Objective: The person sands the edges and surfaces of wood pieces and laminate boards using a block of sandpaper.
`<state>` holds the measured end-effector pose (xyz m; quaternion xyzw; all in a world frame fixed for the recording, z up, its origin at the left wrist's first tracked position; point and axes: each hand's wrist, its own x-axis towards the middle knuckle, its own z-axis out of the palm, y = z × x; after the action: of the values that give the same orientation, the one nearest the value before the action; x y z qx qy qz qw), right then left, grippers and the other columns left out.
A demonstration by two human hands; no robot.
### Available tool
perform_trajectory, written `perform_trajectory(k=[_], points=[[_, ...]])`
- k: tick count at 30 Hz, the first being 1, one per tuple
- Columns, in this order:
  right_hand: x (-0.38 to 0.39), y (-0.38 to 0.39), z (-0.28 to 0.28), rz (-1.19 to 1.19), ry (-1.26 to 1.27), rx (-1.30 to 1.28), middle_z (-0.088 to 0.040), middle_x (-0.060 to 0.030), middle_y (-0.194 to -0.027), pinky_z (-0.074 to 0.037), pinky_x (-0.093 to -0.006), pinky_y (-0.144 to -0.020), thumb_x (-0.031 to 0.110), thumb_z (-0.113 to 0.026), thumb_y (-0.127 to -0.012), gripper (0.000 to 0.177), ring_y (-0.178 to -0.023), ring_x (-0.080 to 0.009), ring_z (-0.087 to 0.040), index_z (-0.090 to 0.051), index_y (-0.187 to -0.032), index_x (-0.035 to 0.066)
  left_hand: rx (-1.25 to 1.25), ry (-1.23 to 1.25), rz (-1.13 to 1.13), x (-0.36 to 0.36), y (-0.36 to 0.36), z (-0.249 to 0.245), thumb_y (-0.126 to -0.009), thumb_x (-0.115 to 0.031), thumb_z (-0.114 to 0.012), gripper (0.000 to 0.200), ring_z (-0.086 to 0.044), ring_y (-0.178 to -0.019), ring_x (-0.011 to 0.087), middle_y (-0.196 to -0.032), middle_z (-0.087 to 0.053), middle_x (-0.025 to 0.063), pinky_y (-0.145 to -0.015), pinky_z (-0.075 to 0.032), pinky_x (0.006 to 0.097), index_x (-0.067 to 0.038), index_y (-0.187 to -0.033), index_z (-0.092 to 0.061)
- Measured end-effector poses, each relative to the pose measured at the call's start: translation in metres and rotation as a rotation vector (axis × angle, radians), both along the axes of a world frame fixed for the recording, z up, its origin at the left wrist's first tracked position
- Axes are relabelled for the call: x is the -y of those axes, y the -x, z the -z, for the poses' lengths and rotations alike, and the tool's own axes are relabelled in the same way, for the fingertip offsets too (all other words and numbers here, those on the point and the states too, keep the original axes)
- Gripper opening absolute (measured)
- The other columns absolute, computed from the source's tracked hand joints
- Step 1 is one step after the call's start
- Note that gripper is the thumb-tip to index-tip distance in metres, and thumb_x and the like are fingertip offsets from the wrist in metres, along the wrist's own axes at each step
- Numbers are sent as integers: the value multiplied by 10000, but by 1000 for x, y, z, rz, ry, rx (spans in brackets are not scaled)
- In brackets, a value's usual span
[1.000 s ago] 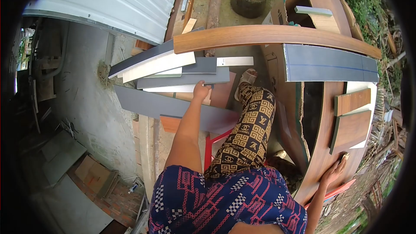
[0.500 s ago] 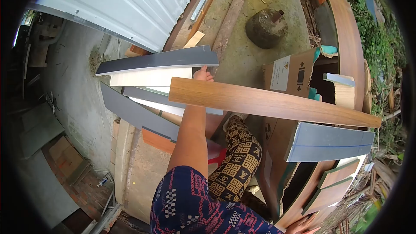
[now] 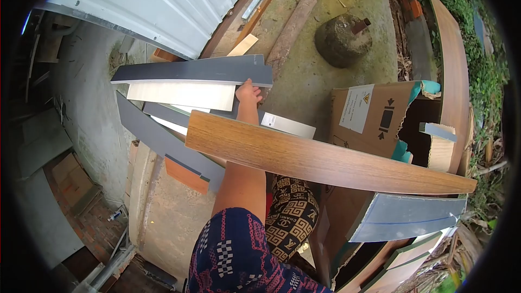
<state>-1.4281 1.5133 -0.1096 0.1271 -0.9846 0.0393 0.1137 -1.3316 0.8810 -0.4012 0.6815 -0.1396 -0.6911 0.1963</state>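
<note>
My left hand [image 3: 249,93] reaches forward to the near edge of a dark grey board [image 3: 190,70], its fingers curled against that edge near the right end. A pale board [image 3: 182,95] lies just below the dark one, left of the hand. Across my forearm, nearer the camera, passes a long brown wood-grain board [image 3: 325,154] that hides part of the arm. A small white board [image 3: 288,125] shows to the right of the forearm. My right hand is out of view.
An open cardboard box [image 3: 374,111] stands at the right, with a blue-grey panel [image 3: 410,217] below. A round concrete block [image 3: 343,40] sits on the floor behind. Corrugated metal sheeting [image 3: 146,5] is at upper left. A patterned trouser leg [image 3: 293,217] is under the brown board.
The brown board's left end has shifted left and down in view, covering more of my forearm. My left hand is now against the dark board's edge. The right hand has left the view.
</note>
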Motion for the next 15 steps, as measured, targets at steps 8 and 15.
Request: perform_trajectory(k=[8, 15], points=[[76, 57, 2, -137, 80, -79, -465, -209, -1274, -391, -448, -951, 296, -410, -945, 438, -1150, -358, -468, -457, -1260, -4, -357, 489, -472, -87, -89, -51, -866, -279, -566, 405, -560, -895, 240, -985, -565, 161, -742, -489, 351, 31, -1113, -485], [61, -3, -31, -178, 93, -152, -474, -207, -1261, -399, -454, -939, 291, -421, -937, 426, -1135, -362, -478, -467, -1250, 6, 346, 407, -242, -106, -223, -100, -830, -314, -617, 478, -565, -995, 269, -1030, -593, 171, -832, -446, 342, 78, -1087, -529]])
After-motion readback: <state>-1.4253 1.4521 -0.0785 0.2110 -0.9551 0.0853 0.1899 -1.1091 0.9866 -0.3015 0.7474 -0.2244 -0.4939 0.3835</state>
